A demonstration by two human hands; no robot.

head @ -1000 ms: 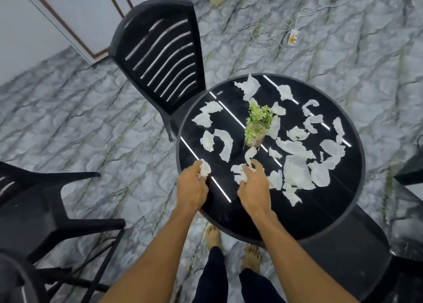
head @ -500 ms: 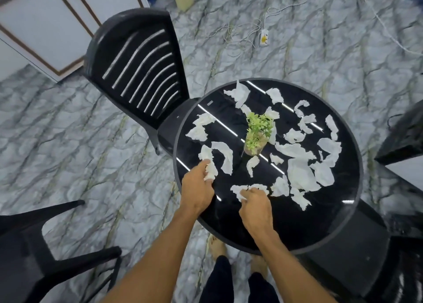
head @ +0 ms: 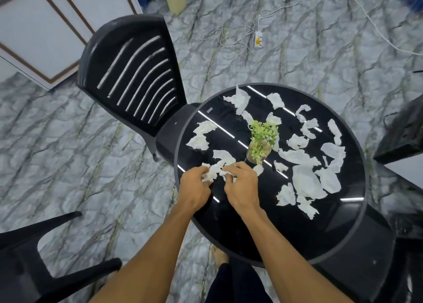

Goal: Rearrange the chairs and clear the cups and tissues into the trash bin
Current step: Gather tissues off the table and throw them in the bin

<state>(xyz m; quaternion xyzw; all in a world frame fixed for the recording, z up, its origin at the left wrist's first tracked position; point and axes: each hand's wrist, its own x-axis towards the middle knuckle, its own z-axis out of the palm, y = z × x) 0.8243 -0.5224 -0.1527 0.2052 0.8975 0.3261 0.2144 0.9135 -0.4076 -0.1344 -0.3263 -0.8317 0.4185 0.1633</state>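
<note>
- The left hand point(head: 194, 187) and the right hand point(head: 240, 186) meet over the near-left part of the round black table point(head: 286, 241), both clutching crumpled tissue point(head: 214, 172) between curled fingers.
- More torn tissues point(head: 306, 181) lie scattered across the tabletop around a small potted plant point(head: 261, 142).
- A black slatted chair point(head: 132, 73) stands tucked against the table's far-left edge.
- Another black chair point(head: 29, 266) sits well apart, at near left.

black table point(head: 274, 234): tissues point(head: 304, 181), potted plant point(head: 261, 142)
</note>
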